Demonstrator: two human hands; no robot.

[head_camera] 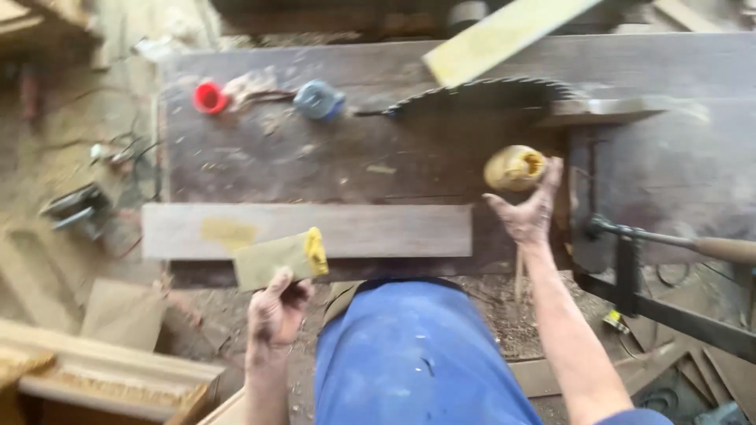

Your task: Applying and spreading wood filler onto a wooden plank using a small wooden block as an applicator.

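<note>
My left hand [276, 315] grips the near end of a small flat wood piece [276, 260] with a yellow smear on its right end, held over the front edge of a long grey board [378, 230]. My right hand [529, 211] is raised over the bench's right side, its fingertips on a round yellowish container [513, 168] with yellow stuff in its open mouth. A yellow patch [228, 233] marks the board's left part.
A circular saw blade [480, 94] sticks up from the dark workbench [315, 157] at the back. A red cap [209, 97] and a blue-grey lump [319, 100] lie at the far left. A clamp handle [709, 248] juts at the right. A pale plank [504, 35] leans behind.
</note>
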